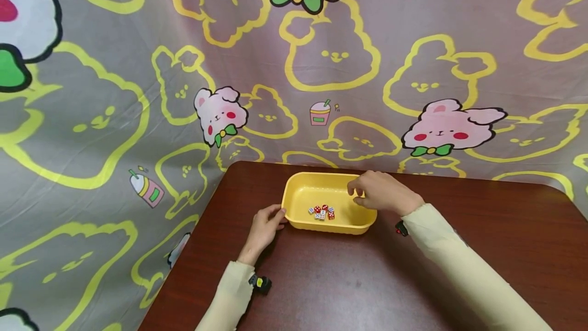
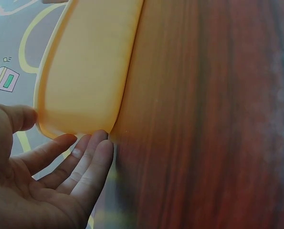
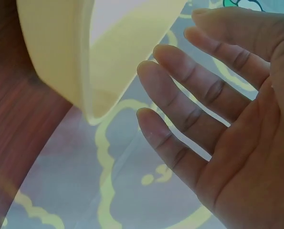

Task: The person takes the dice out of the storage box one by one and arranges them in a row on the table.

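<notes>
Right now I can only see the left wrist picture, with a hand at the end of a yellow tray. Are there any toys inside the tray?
Observer: Yes, the head view shows a little cluster of red and white dice lying in the yellow tray.
Operator: Ooh! Is the right hand holding any of them?
Observer: No, the right wrist view shows the right hand with its fingers spread and no dice in its palm.
</notes>
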Demonstrator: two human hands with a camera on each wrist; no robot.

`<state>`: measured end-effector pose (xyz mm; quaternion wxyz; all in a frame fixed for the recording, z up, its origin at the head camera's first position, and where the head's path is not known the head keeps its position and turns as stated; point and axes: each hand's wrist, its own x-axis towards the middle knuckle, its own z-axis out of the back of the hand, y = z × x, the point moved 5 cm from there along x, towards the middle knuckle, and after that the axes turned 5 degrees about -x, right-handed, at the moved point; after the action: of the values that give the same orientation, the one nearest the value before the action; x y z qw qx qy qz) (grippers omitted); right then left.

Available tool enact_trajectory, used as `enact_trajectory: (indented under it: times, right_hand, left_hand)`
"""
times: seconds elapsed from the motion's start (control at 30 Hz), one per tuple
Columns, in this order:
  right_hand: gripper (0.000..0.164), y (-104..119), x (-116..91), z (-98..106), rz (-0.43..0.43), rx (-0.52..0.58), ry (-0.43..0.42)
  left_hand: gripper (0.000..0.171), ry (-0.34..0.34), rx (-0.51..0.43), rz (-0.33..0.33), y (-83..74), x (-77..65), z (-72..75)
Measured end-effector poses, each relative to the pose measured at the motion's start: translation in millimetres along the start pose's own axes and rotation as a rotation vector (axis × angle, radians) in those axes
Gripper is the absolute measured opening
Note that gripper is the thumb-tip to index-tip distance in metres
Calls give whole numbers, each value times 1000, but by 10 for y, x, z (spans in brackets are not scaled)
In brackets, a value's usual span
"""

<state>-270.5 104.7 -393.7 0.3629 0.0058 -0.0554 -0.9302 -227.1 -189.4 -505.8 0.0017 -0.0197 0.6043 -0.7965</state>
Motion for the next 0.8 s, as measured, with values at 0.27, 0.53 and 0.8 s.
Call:
enact_trajectory:
  times: [0.27, 0.53, 0.8]
  right_hand:
    - [11, 109, 154, -41, 15, 14, 10]
    - [10, 204, 311, -73, 22, 25, 29]
    - [12, 265, 428, -115, 45, 34, 57]
  left_hand:
    - [34, -3, -2, 2, 19, 4, 4]
    - [34, -2, -8, -1, 20, 22, 2]
    - [33, -2, -10, 3, 23, 23, -2]
